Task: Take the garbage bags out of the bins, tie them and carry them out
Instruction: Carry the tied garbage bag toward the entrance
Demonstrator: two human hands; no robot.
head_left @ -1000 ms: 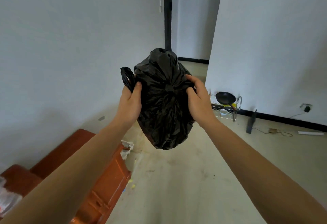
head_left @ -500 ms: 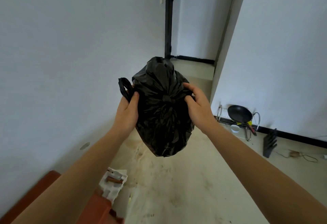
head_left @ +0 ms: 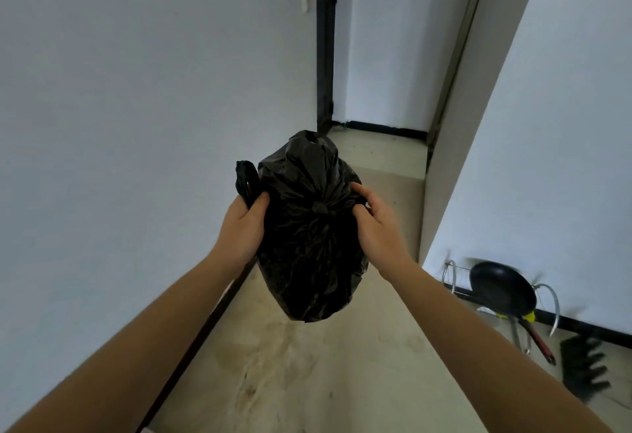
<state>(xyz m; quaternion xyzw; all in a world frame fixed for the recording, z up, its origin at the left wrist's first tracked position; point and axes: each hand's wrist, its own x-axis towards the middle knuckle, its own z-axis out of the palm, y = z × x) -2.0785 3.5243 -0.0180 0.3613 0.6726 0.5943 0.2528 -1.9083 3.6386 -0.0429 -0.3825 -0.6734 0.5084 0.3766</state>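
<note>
Centre frame, left hand (head_left: 242,227) and right hand (head_left: 374,227) clamp the knotted neck (head_left: 319,208), surest hold, of the soft, seemingly light garbage bag (head_left: 309,261).

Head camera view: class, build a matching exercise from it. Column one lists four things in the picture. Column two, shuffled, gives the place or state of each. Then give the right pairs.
Column one
1. black plastic garbage bag
2. black round frying pan
3. left hand
4. dark upright door frame

Column two
A. rests in a silver wire rack, low right
B. stands farthest away, upper middle
C. knotted shut, held up in the air
D. grips the bag beside its loop handle

Pairs: 1-C, 2-A, 3-D, 4-B
</note>
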